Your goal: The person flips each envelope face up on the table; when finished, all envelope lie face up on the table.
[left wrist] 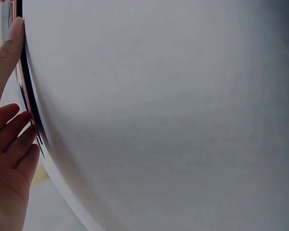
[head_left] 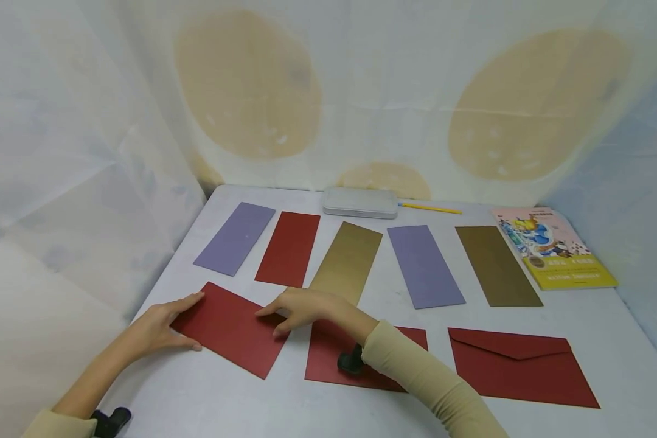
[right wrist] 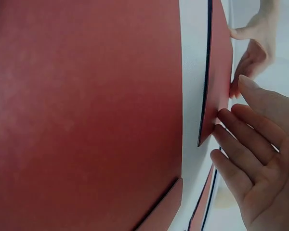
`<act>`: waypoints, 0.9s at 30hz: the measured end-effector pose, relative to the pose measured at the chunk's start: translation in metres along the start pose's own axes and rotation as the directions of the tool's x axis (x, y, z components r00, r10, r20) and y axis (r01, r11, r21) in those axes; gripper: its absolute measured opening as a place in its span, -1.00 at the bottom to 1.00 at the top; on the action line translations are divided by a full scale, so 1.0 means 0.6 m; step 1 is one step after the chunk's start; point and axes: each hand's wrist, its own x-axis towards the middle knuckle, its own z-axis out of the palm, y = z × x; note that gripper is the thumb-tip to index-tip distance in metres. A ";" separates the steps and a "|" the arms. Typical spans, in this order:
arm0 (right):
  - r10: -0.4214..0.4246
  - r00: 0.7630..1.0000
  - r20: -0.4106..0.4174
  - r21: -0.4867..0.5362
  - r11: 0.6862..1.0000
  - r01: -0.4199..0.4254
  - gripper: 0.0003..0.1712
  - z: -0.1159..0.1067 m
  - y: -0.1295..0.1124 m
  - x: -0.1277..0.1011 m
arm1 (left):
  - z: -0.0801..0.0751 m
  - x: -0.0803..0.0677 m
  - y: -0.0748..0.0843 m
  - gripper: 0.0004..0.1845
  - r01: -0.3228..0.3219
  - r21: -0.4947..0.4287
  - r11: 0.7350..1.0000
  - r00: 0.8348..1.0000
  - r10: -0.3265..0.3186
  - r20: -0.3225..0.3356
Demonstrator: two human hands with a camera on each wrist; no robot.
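Observation:
Both hands are on a red envelope point(head_left: 232, 331) that lies tilted at the front left of the white table point(head_left: 197, 395). My left hand point(head_left: 194, 322) touches its left end, fingers along the far edge and thumb along the near edge. My right hand point(head_left: 268, 322) arches over its right end with fingertips on the edge. In the right wrist view my right hand point(right wrist: 260, 163) touches the corner of that envelope point(right wrist: 219, 72), beside a second red envelope point(right wrist: 86, 106). The left wrist view shows my left hand point(left wrist: 12, 134) with straight fingers at the envelope's thin edge point(left wrist: 26, 96).
A second red envelope point(head_left: 328, 359) lies under my right forearm, a third point(head_left: 520, 368) at the front right. Behind them lie purple point(head_left: 235, 237), red point(head_left: 288, 248), gold point(head_left: 347, 261), purple point(head_left: 424, 264) and dark gold point(head_left: 497, 264) cards. A tin point(head_left: 360, 202), pencil point(head_left: 429, 208) and book point(head_left: 553, 246) lie at the back.

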 end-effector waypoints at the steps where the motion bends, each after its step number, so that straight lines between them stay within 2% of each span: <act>1: -0.002 1.000 -0.001 0.000 1.000 0.002 -0.39 0.000 0.000 0.000 | -0.001 0.000 0.001 0.07 0.003 0.001 1.000 1.000 -0.003 -0.003; 6: -0.019 1.000 -0.008 0.005 1.000 0.019 -0.40 -0.001 -0.001 -0.002 | -0.004 -0.004 0.004 0.04 0.022 0.003 1.000 1.000 -0.022 -0.012; 15: -0.035 0.999 -0.032 0.014 0.999 0.036 -0.45 0.003 0.002 -0.002 | -0.015 -0.016 0.012 -0.07 0.073 -0.029 0.997 0.994 -0.075 -0.082; 21: -0.046 0.998 -0.037 0.033 0.998 0.047 -0.48 0.006 0.001 -0.002 | -0.036 -0.021 0.031 -0.13 0.179 -0.034 0.983 0.983 -0.180 -0.020; 27: -0.058 0.998 -0.038 0.050 0.997 0.060 -0.52 0.007 -0.005 -0.005 | -0.060 -0.014 0.050 -0.18 0.233 -0.014 0.972 0.971 -0.232 0.058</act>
